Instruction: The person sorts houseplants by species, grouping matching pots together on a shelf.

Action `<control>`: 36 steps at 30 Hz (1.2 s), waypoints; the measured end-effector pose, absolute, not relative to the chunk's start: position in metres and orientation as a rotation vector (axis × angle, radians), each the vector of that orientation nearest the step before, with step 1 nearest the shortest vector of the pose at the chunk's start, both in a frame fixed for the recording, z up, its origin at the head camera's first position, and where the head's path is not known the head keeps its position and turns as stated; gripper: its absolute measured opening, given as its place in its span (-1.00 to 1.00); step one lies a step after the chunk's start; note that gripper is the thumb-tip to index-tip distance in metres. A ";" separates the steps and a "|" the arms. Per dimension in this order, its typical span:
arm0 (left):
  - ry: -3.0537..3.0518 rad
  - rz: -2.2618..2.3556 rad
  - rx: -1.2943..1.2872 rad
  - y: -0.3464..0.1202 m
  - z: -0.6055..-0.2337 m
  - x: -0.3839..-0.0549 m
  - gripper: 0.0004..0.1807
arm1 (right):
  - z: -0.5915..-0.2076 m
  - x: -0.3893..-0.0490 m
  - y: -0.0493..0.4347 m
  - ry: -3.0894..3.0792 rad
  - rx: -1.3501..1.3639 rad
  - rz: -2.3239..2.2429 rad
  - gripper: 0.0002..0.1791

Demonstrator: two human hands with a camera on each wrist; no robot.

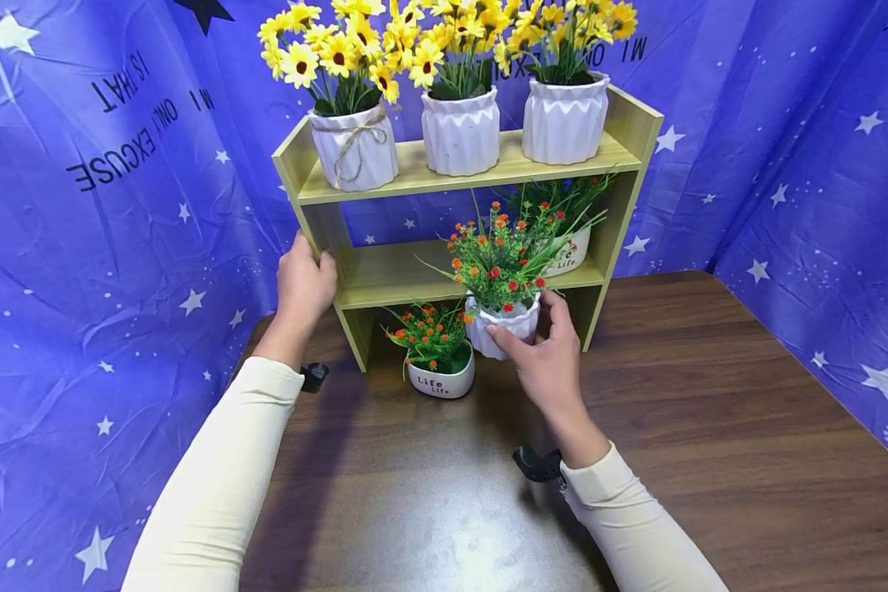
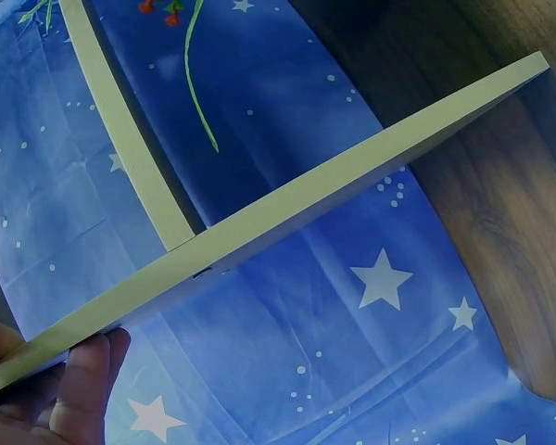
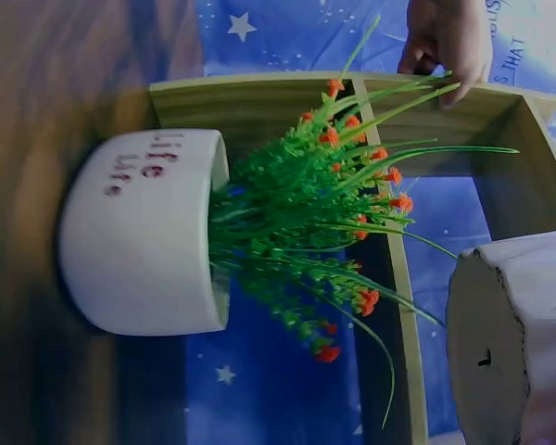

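Observation:
My left hand (image 1: 305, 279) grips the left side panel of a light wooden shelf (image 1: 395, 279); in the left wrist view its fingers (image 2: 83, 380) lie on either side of the panel's edge. My right hand (image 1: 551, 370) holds a white ribbed flowerpot (image 1: 499, 333) by its side, thumb at the front. Green leaves and small red flowers (image 1: 499, 263) rise from it, in front of the middle board. The right wrist view shows this pot's underside (image 3: 486, 357) raised off the table. Below it stands an oval white "Life" pot (image 1: 441, 381) with orange-red flowers.
Three white pots (image 1: 460, 131) of yellow flowers stand on the top board. Another "Life" pot (image 1: 575, 253) with grassy leaves sits at the right of the middle board. A brown wooden table (image 1: 681, 395) carries the shelf, with a blue star-patterned curtain (image 1: 777, 148) behind.

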State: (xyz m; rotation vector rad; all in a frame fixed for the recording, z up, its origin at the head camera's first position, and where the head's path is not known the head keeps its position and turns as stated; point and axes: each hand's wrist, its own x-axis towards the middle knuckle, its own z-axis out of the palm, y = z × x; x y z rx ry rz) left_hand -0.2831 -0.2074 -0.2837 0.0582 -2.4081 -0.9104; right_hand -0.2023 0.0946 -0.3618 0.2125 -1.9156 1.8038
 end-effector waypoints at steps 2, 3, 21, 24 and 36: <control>-2.410 -0.917 0.058 -0.207 -0.284 -0.283 -0.68 | -0.356 -0.210 0.091 -1.922 0.214 1.786 -0.24; -2.410 -0.920 0.056 -0.207 -0.285 -0.283 -0.68 | -0.354 -0.214 0.089 -1.924 0.214 1.778 -0.24; -2.410 -0.899 0.039 -0.201 -0.285 -0.284 -0.69 | -0.347 -0.266 0.071 -2.050 0.162 1.555 -0.21; -2.406 -0.893 0.043 -0.201 -0.285 -0.285 -0.70 | -0.345 -0.272 0.069 -2.058 0.179 1.532 -0.23; -2.419 -0.895 0.062 -0.207 -0.286 -0.284 -0.68 | -0.333 -0.300 0.056 -2.247 0.200 1.421 -0.21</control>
